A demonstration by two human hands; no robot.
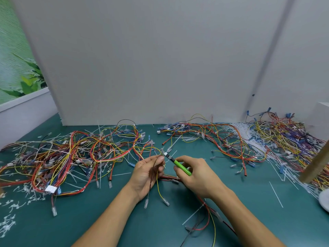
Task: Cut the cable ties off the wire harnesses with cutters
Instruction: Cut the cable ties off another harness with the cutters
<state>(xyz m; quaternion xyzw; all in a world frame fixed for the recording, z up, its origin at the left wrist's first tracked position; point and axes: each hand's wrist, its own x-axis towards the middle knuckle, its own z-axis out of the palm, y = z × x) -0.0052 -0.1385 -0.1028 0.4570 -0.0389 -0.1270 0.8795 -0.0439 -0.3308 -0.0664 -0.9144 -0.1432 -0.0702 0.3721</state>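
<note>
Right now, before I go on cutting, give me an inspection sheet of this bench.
Surface: green mat, strewn with wires.
Job's things: green-handled cutters, tip near the held wires; left harness pile; right harness pile.
Clutter: white cable ties heaped far right; offcuts near left.
Hands: left hand grips the held wires; right hand grips the cutters.
Cables: nothing seen beyond harness wires.
Surroundings: white partition behind.

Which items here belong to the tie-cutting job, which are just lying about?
In the job: left hand pinching the held harness wires; right hand gripping the green-handled cutters; left harness pile; right harness pile.
Lying about: cut tie scraps; loose white cable ties; white dish at the right edge; wooden bar.
</note>
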